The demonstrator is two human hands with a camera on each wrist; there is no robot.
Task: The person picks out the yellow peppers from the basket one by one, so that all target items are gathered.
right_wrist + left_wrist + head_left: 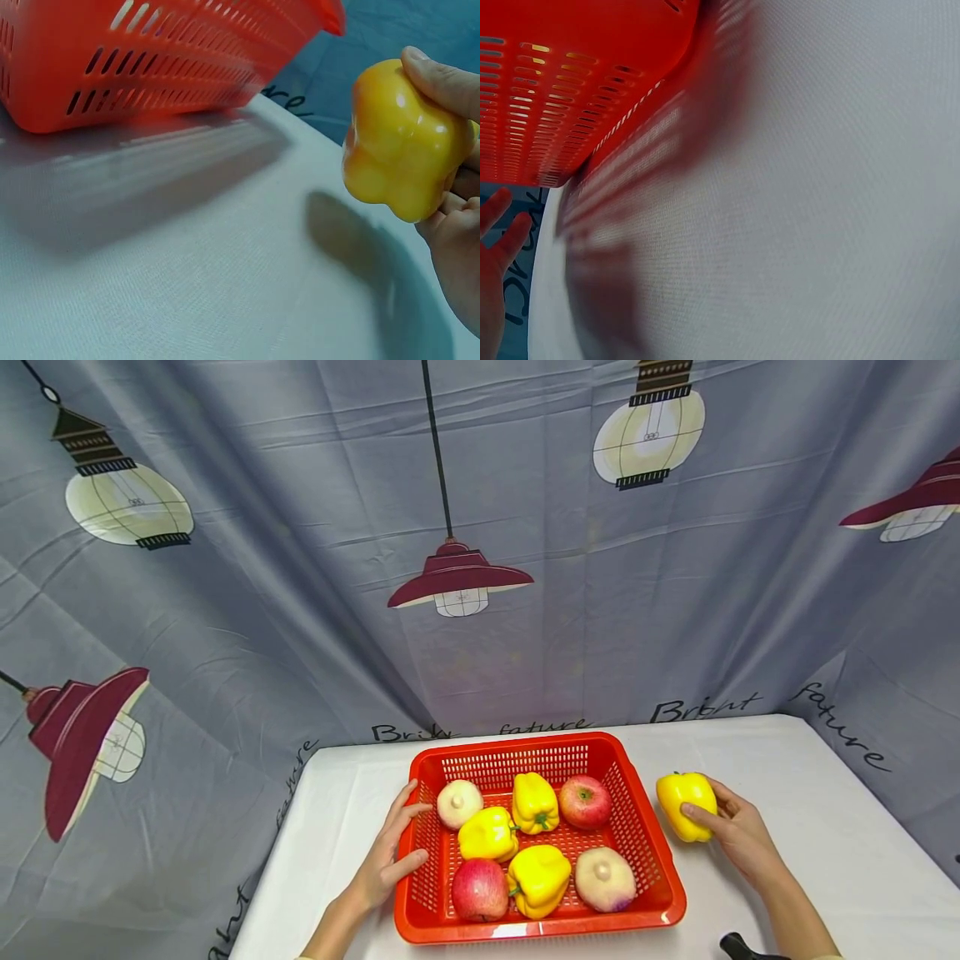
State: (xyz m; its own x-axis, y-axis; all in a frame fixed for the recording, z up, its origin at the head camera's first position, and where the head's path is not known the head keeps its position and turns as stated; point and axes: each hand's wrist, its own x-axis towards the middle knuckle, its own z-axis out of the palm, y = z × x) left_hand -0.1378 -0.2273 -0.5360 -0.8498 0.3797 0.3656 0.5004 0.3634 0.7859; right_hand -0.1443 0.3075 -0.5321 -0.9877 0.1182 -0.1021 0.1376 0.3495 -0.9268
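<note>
A red plastic basket (540, 929) stands on the white table. In it lie three yellow bell peppers (536, 803), two red apples (585, 802) and two round pale turnips (604, 878), the nearer one purple at its base. To the right of the basket my right hand (742, 833) grips another yellow bell pepper (405, 142), thumb on one side and fingers on the other. Its shadow falls on the table apart from it in the right wrist view. My left hand (384, 853) is at the basket's left side with fingers extended, fingertips right at the rim.
The white tablecloth (795, 785) reaches back to a grey curtain (480, 677) printed with lamps and lettering. A black object (738, 946) shows at the bottom edge, left of the right forearm.
</note>
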